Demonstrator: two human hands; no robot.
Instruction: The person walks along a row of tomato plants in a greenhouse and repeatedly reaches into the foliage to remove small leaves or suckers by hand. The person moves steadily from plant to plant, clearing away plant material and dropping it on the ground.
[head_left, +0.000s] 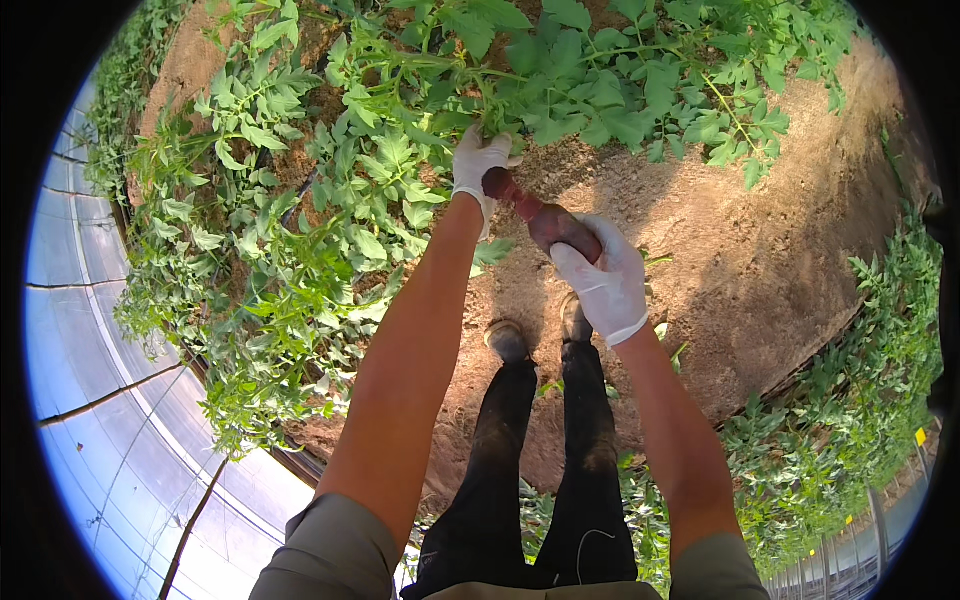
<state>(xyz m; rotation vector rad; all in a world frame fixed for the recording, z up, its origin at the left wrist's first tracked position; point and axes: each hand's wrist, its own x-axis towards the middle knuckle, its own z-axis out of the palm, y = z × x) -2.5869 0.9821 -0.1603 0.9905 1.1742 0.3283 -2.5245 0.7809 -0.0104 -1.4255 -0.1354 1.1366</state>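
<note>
My left hand (480, 166), in a white glove, reaches into the lower leaves of a tomato plant (555, 90). Its fingertips close around a small green part of the plant, though leaves partly hide just what they pinch. In my right hand (606, 281), gloved as well, is a dark red bottle (555, 225) with a bulging body and a narrower neck. The bottle slants up and left, and its rounded top end overlaps the edge of my left glove in the picture.
More tomato plants (300, 292) line the left, beside a plastic-film greenhouse wall (97, 330). Brown soil (735, 247) lies between rows, with another plant row (840, 450) at the lower right. My shoes (508, 341) stand on the soil. Small yellow cards (920, 436) show at the far right.
</note>
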